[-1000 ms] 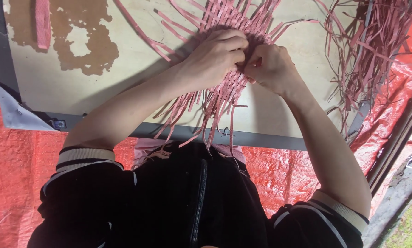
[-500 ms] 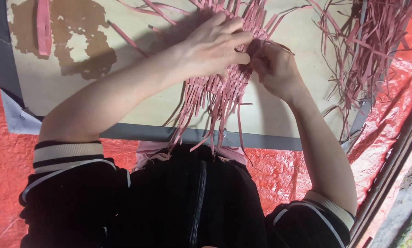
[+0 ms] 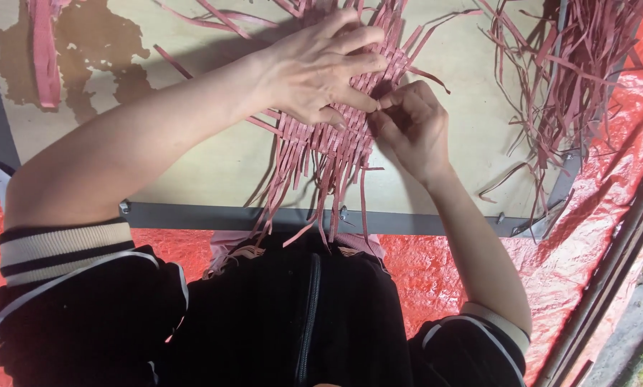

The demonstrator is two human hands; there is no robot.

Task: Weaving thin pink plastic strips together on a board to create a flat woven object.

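Left hand (image 3: 321, 68): flat, palm down, fingers spread and slightly curled, pressing on the mat (image 3: 336, 122) of woven pink strips. Not gripping, just holding the weave down. Forearm comes in from lower left, crossing diagonally over the board (image 3: 192, 165); elbow bent, striped cuff (image 3: 63, 247) at upper arm.

Right hand (image 3: 407, 129): fingers curled tight, thumb and fingertips pinched together at the mat's right edge, just under the left hand's fingertips. Appears clamped on a strip end; exact strip hidden by the fingers. Wrist bent, forearm runs down to lower right.

Hands touching or nearly so, fingertip to fingertip, over the woven part.

Mat: sits centre-top of the board, woven section under both hands, loose strip ends hanging down past the board's near edge toward the black jacket (image 3: 300, 322).

Around:
- loose pile (image 3: 579, 64) of pink strips at the board's right side, some spilling over the edge
- single flat pink strip (image 3: 43, 57) at far left, lying on a brown stain (image 3: 99, 64)
- board light-coloured, dark grey edge (image 3: 192, 215)
- red tarp (image 3: 565, 244) beneath the board, visible right and left.
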